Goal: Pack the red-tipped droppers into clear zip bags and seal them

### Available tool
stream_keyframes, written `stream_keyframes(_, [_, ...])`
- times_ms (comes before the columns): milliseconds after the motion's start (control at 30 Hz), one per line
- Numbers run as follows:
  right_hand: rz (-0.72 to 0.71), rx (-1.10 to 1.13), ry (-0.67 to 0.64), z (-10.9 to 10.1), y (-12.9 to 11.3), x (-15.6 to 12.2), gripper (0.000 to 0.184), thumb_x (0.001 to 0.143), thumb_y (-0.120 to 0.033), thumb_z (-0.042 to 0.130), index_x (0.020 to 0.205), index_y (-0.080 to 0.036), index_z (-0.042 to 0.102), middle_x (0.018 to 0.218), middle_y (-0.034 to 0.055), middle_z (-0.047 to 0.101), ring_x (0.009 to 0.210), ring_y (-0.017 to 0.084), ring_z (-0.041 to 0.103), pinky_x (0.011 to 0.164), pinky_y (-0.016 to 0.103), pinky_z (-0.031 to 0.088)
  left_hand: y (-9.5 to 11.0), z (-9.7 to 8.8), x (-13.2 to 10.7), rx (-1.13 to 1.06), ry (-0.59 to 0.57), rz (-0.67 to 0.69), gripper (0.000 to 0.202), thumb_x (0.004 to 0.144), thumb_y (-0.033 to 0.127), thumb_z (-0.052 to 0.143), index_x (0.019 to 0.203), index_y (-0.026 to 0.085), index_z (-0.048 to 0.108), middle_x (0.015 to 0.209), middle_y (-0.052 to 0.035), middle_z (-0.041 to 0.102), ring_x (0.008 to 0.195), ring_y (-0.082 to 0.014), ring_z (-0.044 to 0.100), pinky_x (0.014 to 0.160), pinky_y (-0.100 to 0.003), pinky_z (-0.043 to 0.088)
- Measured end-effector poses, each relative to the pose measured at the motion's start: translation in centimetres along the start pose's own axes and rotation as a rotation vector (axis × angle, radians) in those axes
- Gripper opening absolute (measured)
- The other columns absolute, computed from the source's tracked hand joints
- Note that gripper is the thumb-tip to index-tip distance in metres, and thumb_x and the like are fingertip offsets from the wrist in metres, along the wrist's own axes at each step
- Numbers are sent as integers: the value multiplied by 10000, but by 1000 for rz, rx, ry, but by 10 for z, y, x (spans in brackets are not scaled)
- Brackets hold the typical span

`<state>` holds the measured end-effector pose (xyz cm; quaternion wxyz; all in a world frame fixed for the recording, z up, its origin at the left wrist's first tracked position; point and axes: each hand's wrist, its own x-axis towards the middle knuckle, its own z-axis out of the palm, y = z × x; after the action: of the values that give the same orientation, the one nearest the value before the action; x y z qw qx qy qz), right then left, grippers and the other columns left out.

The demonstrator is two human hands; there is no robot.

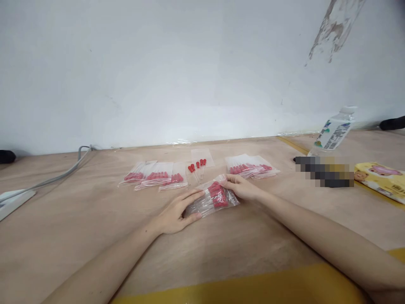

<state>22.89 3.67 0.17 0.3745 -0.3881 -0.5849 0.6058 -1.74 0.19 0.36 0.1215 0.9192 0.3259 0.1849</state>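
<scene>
A clear plastic bag (pixel 201 205) filled with red-bulbed droppers (pixel 217 194) lies at a slant on the table in front of me. My left hand (pixel 175 213) grips its left end, with the thumb at the lower edge and the fingers over the upper one. At the upper right corner, my right hand (pixel 240 186) pinches the plastic between thumb and fingers. Just beyond the bag, several loose droppers (pixel 198 165) with red bulbs lie fanned out beside a flat, translucent small bag (pixel 205 156).
Small filled dropper bags overlap in a left group (pixel 158 174) and a right group (pixel 249 166). Farther right are a tilted plastic bottle (pixel 335 131), a pixelated dark object (pixel 325 171) and a yellow packet (pixel 379 177). A grey cable (pixel 68 169) crosses the left side. A white wall (pixel 177 76) bounds the back.
</scene>
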Motion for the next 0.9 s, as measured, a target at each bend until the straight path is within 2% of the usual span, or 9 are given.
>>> stream_keyframes(100, [-35, 108, -5, -7, -17, 1, 181, 768, -341, 580, 816, -167, 593, 760, 31, 670, 646, 137, 620, 608, 260, 495, -3, 3, 0, 80, 48, -45, 516, 885, 394, 433, 1361, 243, 306, 1400, -54, 342, 1290, -215, 302, 1049, -414, 293])
stream_keyframes(233, [-104, 168, 246, -29, -35, 11, 151, 824, -262, 501, 772, -149, 587, 683, 46, 659, 524, 126, 604, 470, 228, 473, -14, 7, 3, 333, 244, -169, 442, 852, 416, 464, 1246, 215, 478, 1322, -83, 443, 1274, -262, 314, 1072, -501, 155])
stream_keyframes(367, [-156, 325, 406, -37, -44, 32, 169, 848, -167, 437, 747, -139, 570, 697, 56, 667, 613, 118, 629, 582, 226, 510, -27, 1, 7, 500, 481, -334, 357, 844, 430, 452, 1100, 217, 581, 1245, -94, 508, 1240, -281, 352, 1057, -533, 82])
stream_keyframes(467, [-99, 488, 425, -15, -42, 56, 166, 830, -103, 438, 697, -162, 518, 651, 19, 649, 625, 94, 619, 672, 211, 512, -36, -5, 7, 511, 627, -452, 356, 876, 410, 393, 1135, 220, 547, 1246, -96, 498, 1245, -270, 338, 1055, -514, 87])
stream_keyframes(567, [-78, 508, 340, 32, -33, 83, 120, 826, -103, 442, 740, -173, 488, 726, 12, 643, 718, 94, 626, 747, 221, 507, -41, -8, 5, 482, 711, -525, 394, 904, 388, 326, 1221, 203, 471, 1270, -108, 472, 1260, -272, 308, 1053, -508, 91])
stream_keyframes(667, [-86, 175, 277, 87, -21, 105, 121, 871, -157, 366, 795, -192, 453, 853, 26, 638, 825, 91, 618, 744, 229, 509, -44, -8, 2, 467, 764, -549, 434, 913, 375, 298, 1292, 182, 385, 1305, -115, 437, 1283, -278, 264, 1051, -512, 89])
stream_keyframes(733, [-65, 72, 233, 113, -16, 113, 136, 880, -187, 357, 808, -199, 472, 860, 31, 643, 803, 106, 622, 712, 259, 515, -46, -7, 1, 484, 748, -542, 435, 911, 373, 300, 1294, 184, 384, 1316, -117, 427, 1291, -277, 252, 1051, -513, 85])
stream_keyframes(800, [-34, -51, 186, 123, -16, 116, 209, 888, -271, 364, 762, -194, 513, 773, 43, 648, 731, 134, 627, 666, 296, 515, -48, -6, 1, 513, 688, -531, 413, 906, 369, 309, 1261, 196, 430, 1321, -117, 424, 1287, -272, 267, 1051, -513, 85])
stream_keyframes(900, [-1, -390, 165, 101, -21, 118, 446, 878, -464, 323, 654, -165, 567, 653, 83, 632, 688, 194, 626, 660, 351, 493, -51, -3, 1, 540, 531, -517, 389, 890, 373, 349, 1217, 215, 488, 1329, -118, 425, 1271, -276, 306, 1046, -533, 88])
